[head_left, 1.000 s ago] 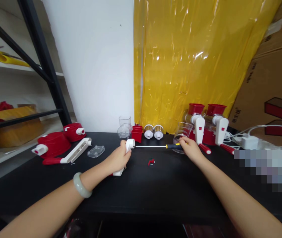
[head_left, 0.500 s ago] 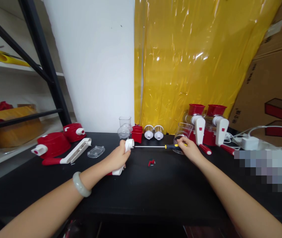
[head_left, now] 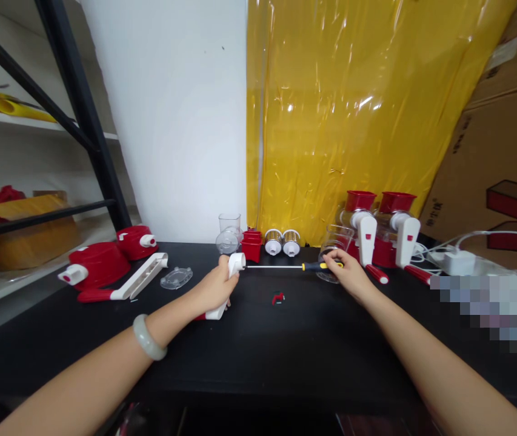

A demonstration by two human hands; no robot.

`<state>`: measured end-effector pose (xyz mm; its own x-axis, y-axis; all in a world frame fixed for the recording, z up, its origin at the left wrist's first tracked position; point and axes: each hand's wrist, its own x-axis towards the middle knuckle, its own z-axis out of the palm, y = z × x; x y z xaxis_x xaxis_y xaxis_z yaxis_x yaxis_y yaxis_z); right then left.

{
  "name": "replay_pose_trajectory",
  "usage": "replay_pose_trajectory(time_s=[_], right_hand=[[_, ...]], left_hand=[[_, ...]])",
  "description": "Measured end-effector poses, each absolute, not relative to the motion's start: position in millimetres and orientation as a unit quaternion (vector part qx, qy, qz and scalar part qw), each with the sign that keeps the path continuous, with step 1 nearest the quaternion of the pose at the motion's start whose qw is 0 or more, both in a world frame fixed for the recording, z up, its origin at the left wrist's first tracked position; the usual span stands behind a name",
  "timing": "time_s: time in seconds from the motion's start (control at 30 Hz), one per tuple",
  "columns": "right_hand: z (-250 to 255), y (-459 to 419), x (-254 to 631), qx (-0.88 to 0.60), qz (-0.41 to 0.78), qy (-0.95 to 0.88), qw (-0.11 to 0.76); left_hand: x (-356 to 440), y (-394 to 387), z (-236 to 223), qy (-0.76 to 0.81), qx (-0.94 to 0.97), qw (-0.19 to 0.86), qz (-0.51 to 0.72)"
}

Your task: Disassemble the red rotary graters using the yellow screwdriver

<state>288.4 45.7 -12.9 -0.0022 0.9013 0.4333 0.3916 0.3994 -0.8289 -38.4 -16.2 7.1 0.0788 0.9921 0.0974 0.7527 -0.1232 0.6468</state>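
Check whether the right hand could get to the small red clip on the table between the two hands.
Probably yes: the small red clip lies alone on bare black table, just left of the right hand, though that hand grips the screwdriver.

Two assembled red-and-white grinders [head_left: 379,233] are standing against the yellow sheet [head_left: 353,103]; two metal drums [head_left: 282,241] are sitting side by side at its foot; one screwdriver [head_left: 294,267] is lying before it; two red housings [head_left: 108,257] and one clear lid [head_left: 176,278] are resting left of it.
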Motion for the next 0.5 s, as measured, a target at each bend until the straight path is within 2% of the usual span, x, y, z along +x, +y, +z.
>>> replay_pose_trajectory(time_s=[0.5], right_hand=[[-15.5,46.4,288.0,-0.474,0.261,-0.644,0.540]], left_hand=[[-38.4,-16.5,8.8,0.618,0.700,0.225,0.278]])
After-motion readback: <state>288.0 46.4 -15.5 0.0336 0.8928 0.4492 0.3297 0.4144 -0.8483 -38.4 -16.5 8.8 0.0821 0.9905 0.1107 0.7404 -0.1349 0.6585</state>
